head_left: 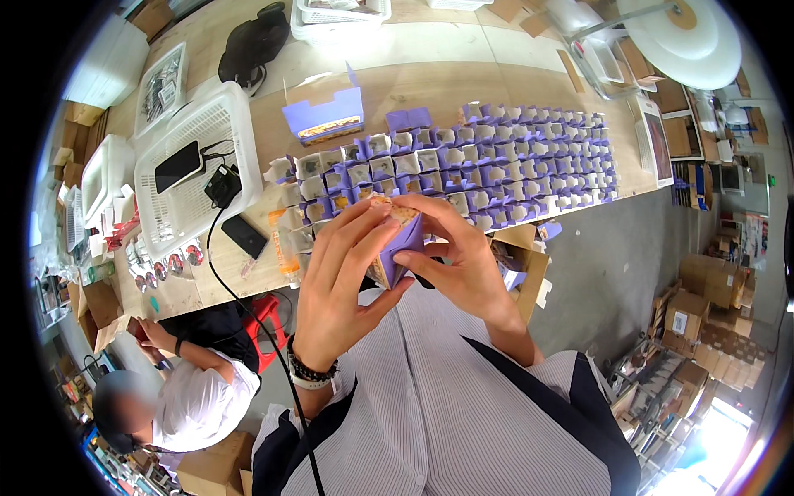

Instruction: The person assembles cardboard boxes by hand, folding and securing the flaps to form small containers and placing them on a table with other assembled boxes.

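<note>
Held between the left grip (337, 273) and the right grip (467, 269), with both closed on its sides: a small purple box (405, 240), tilted, near tight rows of open purple cartons (496, 175) on the bench (463, 87). To the left, a white basket (249, 149) and a dark phone (245, 238). At lower left, a co-worker (203, 405) in white.

A small purple box (407, 240), held up mid-view and tilted: its tan-patterned face lies toward twelve o'clock, a plain purple side toward four, and its lower corner points to six.
</note>
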`<control>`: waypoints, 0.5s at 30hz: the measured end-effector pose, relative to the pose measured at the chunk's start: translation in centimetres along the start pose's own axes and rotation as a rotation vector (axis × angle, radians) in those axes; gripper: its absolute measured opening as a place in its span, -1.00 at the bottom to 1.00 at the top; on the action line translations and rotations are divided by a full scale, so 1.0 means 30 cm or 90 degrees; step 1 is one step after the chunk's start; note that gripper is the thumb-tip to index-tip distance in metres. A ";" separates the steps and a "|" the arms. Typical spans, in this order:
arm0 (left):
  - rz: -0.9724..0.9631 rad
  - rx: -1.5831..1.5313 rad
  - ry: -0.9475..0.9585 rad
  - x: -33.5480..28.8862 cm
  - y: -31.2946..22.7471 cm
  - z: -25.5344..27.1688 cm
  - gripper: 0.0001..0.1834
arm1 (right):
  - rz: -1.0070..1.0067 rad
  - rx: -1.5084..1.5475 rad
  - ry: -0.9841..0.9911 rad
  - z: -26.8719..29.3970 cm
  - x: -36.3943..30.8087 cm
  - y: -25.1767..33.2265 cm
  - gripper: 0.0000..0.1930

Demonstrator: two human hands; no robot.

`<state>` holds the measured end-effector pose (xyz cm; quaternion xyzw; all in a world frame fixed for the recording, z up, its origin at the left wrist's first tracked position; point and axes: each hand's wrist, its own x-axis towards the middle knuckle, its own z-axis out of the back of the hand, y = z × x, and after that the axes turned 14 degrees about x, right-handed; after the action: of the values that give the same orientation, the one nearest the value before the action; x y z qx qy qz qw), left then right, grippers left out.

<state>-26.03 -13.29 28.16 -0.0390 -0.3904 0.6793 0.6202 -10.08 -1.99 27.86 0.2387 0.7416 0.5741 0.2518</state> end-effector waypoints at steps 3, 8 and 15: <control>-0.002 0.026 -0.005 0.006 -0.008 -0.005 -0.11 | 0.010 -0.003 -0.030 -0.015 0.002 0.008 -0.37; 0.021 0.041 0.011 0.006 -0.014 -0.009 -0.11 | 0.032 -0.060 -0.082 -0.056 0.010 0.013 -0.40; 0.025 0.062 0.013 0.015 -0.004 -0.007 -0.11 | 0.034 -0.088 -0.092 -0.064 0.017 0.007 -0.38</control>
<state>-25.91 -12.81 28.27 -0.0232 -0.3496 0.7090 0.6121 -11.70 -3.03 28.42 0.2810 0.6738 0.6116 0.3051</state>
